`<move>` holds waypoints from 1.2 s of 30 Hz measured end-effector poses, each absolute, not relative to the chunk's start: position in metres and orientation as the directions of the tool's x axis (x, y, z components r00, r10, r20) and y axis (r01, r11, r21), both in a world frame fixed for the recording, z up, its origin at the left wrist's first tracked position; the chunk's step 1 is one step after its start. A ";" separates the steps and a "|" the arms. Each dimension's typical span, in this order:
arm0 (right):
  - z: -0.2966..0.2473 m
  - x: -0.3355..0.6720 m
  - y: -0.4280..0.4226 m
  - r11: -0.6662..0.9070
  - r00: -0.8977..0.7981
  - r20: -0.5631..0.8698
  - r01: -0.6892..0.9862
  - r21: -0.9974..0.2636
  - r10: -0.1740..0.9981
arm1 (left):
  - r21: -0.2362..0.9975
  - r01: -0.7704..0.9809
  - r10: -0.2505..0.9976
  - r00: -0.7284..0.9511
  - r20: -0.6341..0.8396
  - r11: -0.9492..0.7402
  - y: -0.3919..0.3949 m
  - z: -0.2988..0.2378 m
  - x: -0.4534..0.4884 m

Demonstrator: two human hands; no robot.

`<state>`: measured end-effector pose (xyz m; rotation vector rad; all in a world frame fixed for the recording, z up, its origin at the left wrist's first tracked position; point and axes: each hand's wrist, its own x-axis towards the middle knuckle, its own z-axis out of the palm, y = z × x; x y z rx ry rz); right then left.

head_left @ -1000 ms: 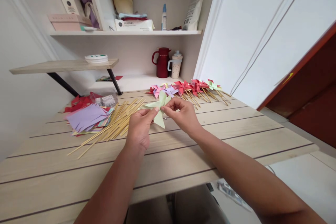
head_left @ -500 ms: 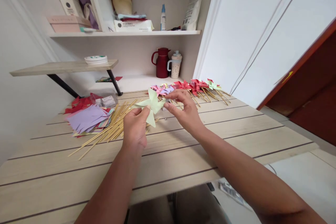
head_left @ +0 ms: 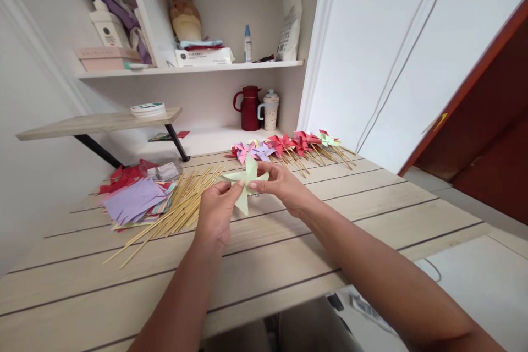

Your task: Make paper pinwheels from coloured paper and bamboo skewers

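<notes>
Left hand [head_left: 216,210] and right hand [head_left: 285,186] pinch a pale-green pinwheel [head_left: 250,169] over a planked table [head_left: 284,256]; white shelves [head_left: 247,66] stand behind; cords [head_left: 406,59] hang down the wall [head_left: 367,38] at right.

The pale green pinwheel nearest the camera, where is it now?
In the head view, the pale green pinwheel is near the centre, held by the left hand and right hand, right of the loose sticks.

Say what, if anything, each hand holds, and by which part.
Both hold one pale green paper pinwheel: the left hand just left of its centre, the right hand by its right side, near the centre.
</notes>
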<state>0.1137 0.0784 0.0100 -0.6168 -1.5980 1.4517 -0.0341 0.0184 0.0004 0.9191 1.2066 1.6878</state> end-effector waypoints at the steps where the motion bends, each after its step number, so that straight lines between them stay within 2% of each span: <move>1: 0.010 0.114 0.078 0.185 -0.518 0.263 -0.197 -0.963 0.814 | 0.963 -0.201 0.923 -0.373 0.095 -0.181 0.018 0.001 -0.034; 5: 0.011 0.114 0.076 0.152 -0.488 0.230 -0.194 -0.969 0.842 | 0.967 -0.183 0.917 -0.389 0.093 -0.176 0.017 0.000 -0.033; 10: 0.007 0.114 0.079 0.186 -0.450 0.262 -0.207 -0.961 0.854 | 0.971 -0.175 0.910 -0.407 0.078 -0.161 0.018 -0.001 -0.035; 15: 0.005 0.114 0.080 0.173 -0.441 0.221 -0.147 -0.974 0.870 | 0.973 -0.154 0.909 -0.404 0.098 -0.173 0.018 -0.004 -0.034; 24: 0.011 0.115 0.074 0.386 -0.323 0.352 0.046 -0.921 0.879 | 0.947 -0.262 0.916 -0.396 0.072 -0.187 0.017 -0.004 -0.028; 29: 0.010 0.117 0.078 0.418 -0.272 0.389 0.059 -0.906 0.880 | 0.938 -0.289 0.931 -0.355 0.078 -0.189 0.017 -0.001 -0.030; 36: 0.013 0.117 0.075 0.410 -0.288 0.375 0.070 -0.909 0.881 | 0.958 -0.235 0.948 -0.305 0.089 -0.166 0.014 0.001 -0.029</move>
